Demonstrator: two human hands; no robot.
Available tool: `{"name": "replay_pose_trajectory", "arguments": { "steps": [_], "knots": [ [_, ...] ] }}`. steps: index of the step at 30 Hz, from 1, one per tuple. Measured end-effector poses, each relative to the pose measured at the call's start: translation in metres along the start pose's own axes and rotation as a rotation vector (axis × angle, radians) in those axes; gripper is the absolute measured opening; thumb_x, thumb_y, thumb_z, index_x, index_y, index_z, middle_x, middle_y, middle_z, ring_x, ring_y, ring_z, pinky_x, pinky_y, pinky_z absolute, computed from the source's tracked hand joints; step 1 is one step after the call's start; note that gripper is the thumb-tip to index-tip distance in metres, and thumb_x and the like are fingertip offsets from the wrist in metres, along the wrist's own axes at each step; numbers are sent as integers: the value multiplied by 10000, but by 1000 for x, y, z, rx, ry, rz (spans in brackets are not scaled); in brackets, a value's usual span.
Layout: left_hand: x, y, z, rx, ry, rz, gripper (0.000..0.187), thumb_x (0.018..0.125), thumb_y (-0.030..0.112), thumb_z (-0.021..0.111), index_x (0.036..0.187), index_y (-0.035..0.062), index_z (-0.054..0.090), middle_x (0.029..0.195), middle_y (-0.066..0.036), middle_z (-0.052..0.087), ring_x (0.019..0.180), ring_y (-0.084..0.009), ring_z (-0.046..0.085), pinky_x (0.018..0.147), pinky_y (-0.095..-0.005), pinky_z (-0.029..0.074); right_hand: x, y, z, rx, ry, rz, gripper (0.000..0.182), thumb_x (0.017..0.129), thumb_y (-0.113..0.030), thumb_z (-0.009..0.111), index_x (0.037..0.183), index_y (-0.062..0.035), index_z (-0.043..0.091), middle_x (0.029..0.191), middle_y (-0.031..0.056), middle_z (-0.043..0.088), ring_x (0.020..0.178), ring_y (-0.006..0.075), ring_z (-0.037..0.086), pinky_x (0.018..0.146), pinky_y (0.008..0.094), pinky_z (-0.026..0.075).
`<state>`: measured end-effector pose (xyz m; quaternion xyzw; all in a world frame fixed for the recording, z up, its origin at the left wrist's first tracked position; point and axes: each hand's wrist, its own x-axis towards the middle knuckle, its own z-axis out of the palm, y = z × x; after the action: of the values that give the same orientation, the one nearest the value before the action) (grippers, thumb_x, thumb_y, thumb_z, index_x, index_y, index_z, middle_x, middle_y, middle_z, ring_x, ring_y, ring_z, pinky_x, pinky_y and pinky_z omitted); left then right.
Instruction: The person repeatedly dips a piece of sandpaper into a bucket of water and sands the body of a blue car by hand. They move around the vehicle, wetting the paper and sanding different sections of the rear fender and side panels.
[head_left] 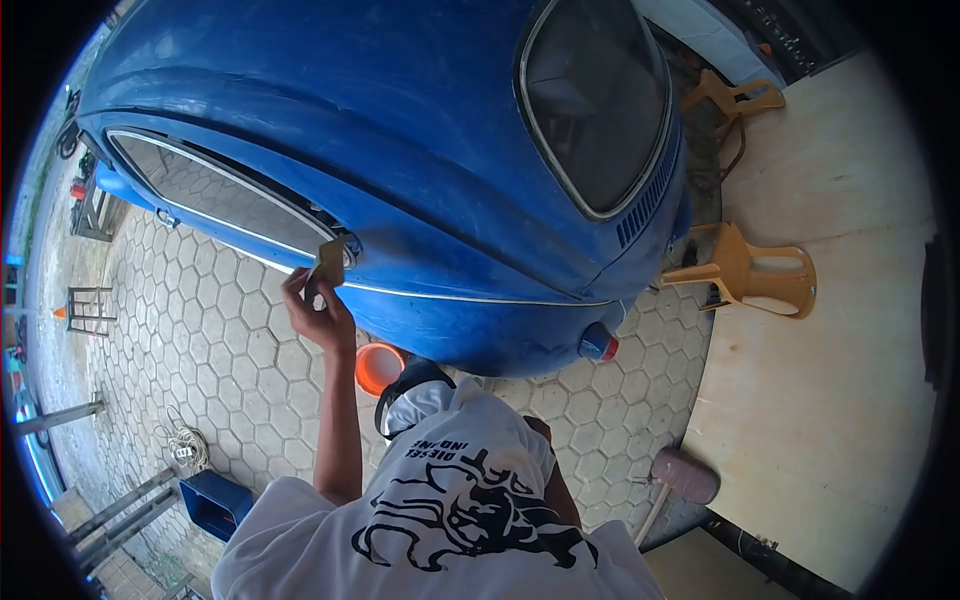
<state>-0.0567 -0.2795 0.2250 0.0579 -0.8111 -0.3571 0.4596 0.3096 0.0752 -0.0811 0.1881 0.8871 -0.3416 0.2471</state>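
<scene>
My left hand (322, 312) is raised beside a blue car (400, 200), pinching a flat, tan, sheet-like piece (329, 262) between thumb and fingers. The piece stands upright near the rear end of the long side window (220, 190), overlapping the blue body in this view. A small pale spot shows at my palm. My right hand (539, 429) hangs low at my side, mostly hidden behind my white shirt (460, 500), and its fingers do not show. Below the car's side, an orange bucket (380, 369) with cloudy liquid stands on the paving, close to my feet.
Yellow plastic chairs (765, 270) stand to the right by a pale wall (820, 380). A maroon-headed tool with a long handle (686, 475) leans there. At left are a dark blue crate (216, 503), a coiled cable (187, 446) and a small wooden stool (89, 311) on hexagonal pavers.
</scene>
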Motion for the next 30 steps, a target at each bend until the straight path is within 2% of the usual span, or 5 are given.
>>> {"name": "replay_pose_trajectory", "arguments": {
  "steps": [6,10,17,25,30],
  "knots": [
    [19,14,34,-278,-44,378,166,954,-89,461,1069,-11,370,1340,-318,542,1292,-471,513,1045,-490,467,-1,2,3,-11,-2,-15,433,820,-378,648,1115,-65,702,1119,156,707,1051,319,671,880,424,538],
    [-23,-5,76,-227,-300,184,486,928,-105,395,1413,-83,371,1495,-348,361,1412,-512,313,1174,-513,280,0,6,5,-24,-3,-28,437,818,-380,649,1117,-65,702,1121,156,707,1054,318,670,882,425,538],
    [-62,4,118,16,-200,161,601,985,160,421,1477,-147,262,1541,-380,220,1457,-538,154,1189,-604,127,6,32,31,-70,9,-43,444,816,-384,652,1119,-64,702,1124,156,706,1059,318,669,887,426,538],
    [-179,-82,33,-54,-1049,-85,542,1028,130,369,1548,30,259,1599,-256,215,1478,-412,225,1201,-464,233,15,-2,-7,-11,35,-105,421,794,-325,685,1119,-58,691,1079,131,722,1031,322,674,882,426,534],
    [-155,-69,-3,-122,-1091,-189,527,1042,144,340,1560,91,259,1615,-185,230,1441,-403,310,1172,-433,310,15,-12,-18,-36,9,-284,239,788,-260,667,913,-56,647,892,173,683,914,374,659,754,470,512]
  ]
}}
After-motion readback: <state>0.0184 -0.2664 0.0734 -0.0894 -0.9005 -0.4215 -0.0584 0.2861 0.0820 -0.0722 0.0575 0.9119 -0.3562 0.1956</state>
